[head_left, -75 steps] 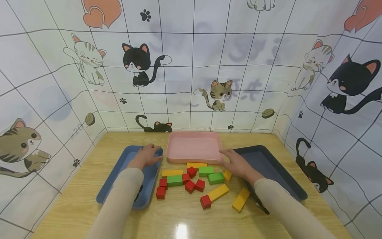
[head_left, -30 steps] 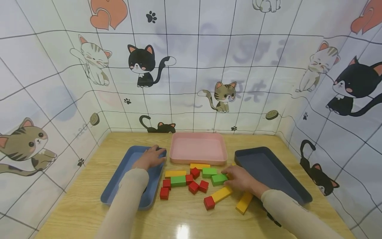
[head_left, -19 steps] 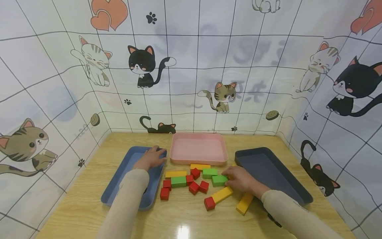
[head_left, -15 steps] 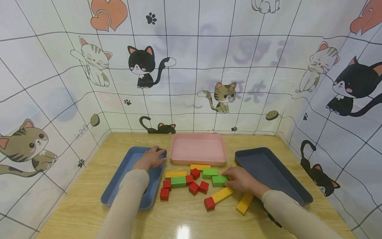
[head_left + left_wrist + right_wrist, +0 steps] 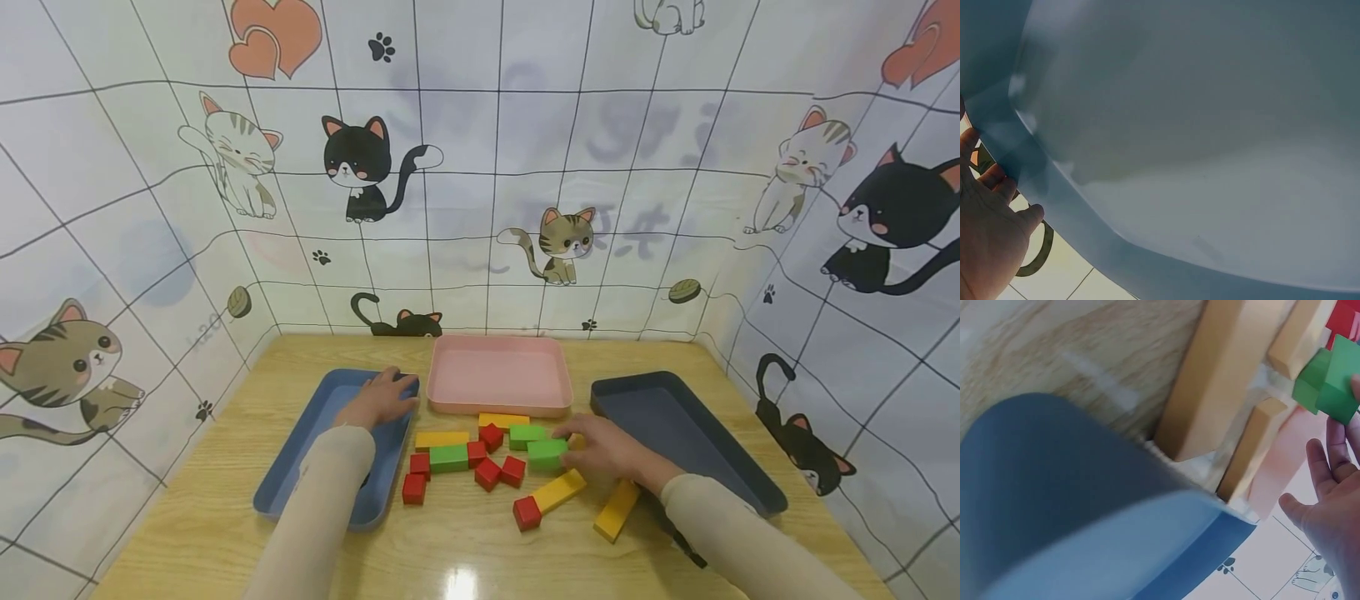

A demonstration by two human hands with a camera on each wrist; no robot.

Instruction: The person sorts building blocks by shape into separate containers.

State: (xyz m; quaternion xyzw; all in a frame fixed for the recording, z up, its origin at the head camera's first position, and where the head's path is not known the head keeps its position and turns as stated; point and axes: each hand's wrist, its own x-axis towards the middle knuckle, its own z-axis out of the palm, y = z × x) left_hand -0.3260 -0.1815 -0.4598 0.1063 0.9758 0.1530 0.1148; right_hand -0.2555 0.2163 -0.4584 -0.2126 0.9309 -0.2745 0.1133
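My right hand (image 5: 603, 448) pinches a green block (image 5: 547, 456) between thumb and fingers, just right of the block pile. In the right wrist view this green block (image 5: 1339, 381) is tilted and overlaps another green block (image 5: 1312, 381) behind it. That second green block (image 5: 527, 436) lies on the table in the head view. A yellow block (image 5: 577, 442) is partly hidden behind my right hand. My left hand (image 5: 381, 398) rests at the far right corner of the blue tray (image 5: 318, 410), its fingers relaxed. The left wrist view shows its fingertips against the tray's outer wall (image 5: 1079, 219).
A pink tray (image 5: 498, 375) stands at the back centre and a dark tray (image 5: 675, 417) on the right. Several red cubes, such as one (image 5: 414, 488) near the blue tray, lie among yellow blocks (image 5: 617, 510) and a long green block (image 5: 448, 457). Printed walls enclose the table.
My right hand has come from the pink tray's corner to the green block, gripped it and shifted it slightly left. My left hand has stayed at the blue tray.
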